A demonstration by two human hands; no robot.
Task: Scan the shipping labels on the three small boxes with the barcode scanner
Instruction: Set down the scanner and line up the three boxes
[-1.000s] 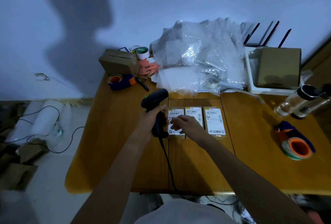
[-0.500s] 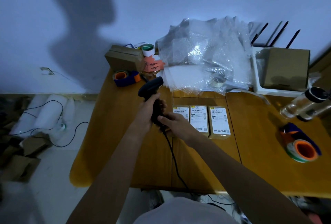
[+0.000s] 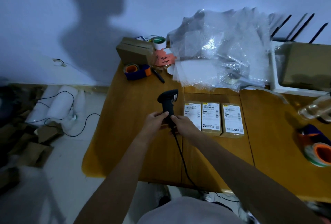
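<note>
1. Three small boxes lie side by side on the tabletop (image 3: 136,134), labels up: the left box (image 3: 192,114), the middle box (image 3: 211,118) and the right box (image 3: 232,118), each touching or just beside its neighbour.
2. Nothing in the picture shows whether any label has been read; no scan beam is visible on them. By the look of things, the scanning is judged to be at or near its start, with all three labels possibly left to do.
3. The barcode scanner (image 3: 168,102) is held upright just left of the left box, its head raised above the tabletop and its window turned toward the right, its cable (image 3: 180,153) trailing back toward the person.
4. The left hand (image 3: 155,121) is closed around the lower handle, fingers curled in from the left.
5. The right hand (image 3: 182,124) pinches the same handle from the right, thumb and fingers partly curled; it overlaps the near corner of the left box, though whether it touches the box cannot be told.
6. The scanner seems to be mid-way between the two hands' grips, not yet aimed down at a label.
</note>
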